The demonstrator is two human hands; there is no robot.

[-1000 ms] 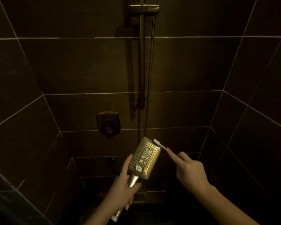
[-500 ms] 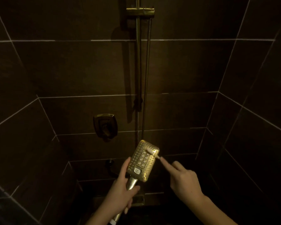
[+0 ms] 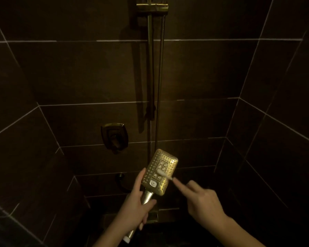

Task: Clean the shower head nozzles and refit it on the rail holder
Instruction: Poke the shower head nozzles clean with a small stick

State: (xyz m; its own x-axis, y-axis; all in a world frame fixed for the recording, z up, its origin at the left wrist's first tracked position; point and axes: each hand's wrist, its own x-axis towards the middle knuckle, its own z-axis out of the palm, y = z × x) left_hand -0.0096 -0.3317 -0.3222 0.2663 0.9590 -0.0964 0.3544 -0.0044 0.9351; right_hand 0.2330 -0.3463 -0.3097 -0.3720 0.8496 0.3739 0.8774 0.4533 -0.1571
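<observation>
A gold rectangular shower head (image 3: 169, 162) faces me low in the middle of the view, its nozzle face tilted up. My left hand (image 3: 135, 205) grips its metal handle just under the head. My right hand (image 3: 202, 203) holds a small white brush (image 3: 163, 174), index finger stretched along its stem. The brush tip lies on the central nozzle block. The gold rail holder (image 3: 152, 9) sits at the top of the vertical rail (image 3: 149, 68), with nothing in it. The hose (image 3: 160, 77) hangs beside the rail.
Dark tiled walls close in on three sides of the shower stall. A gold mixer valve (image 3: 114, 137) is on the back wall left of the rail. A spout (image 3: 120, 180) sticks out below it. The lighting is dim.
The brush has moved from the head's top right corner down and left onto the central nozzle block. The view has shifted slightly.
</observation>
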